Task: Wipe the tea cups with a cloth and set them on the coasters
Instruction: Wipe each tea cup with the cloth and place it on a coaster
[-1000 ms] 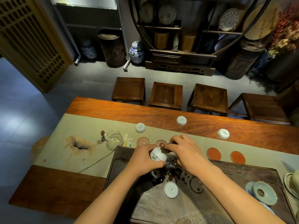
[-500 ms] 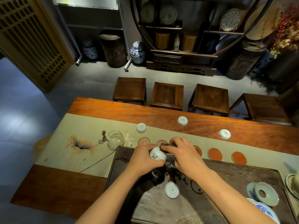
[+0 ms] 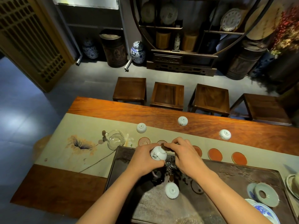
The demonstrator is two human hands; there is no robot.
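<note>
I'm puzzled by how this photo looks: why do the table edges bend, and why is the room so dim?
Head view: a wide-angle lens bows the table edge and shelves; warm light falls on the tabletop while the background stays dark; the hands and tea cup look slightly soft.

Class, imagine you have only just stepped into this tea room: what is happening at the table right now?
A person is wiping a tea cup. The left hand grips a white painted cup over the dark tea tray, while the right hand presses a dark cloth against its rim. Another cup sits upside down on the tray, and three more stand inverted farther out on the table. The orange coasters beyond the tray have no cups on them yet.
</note>
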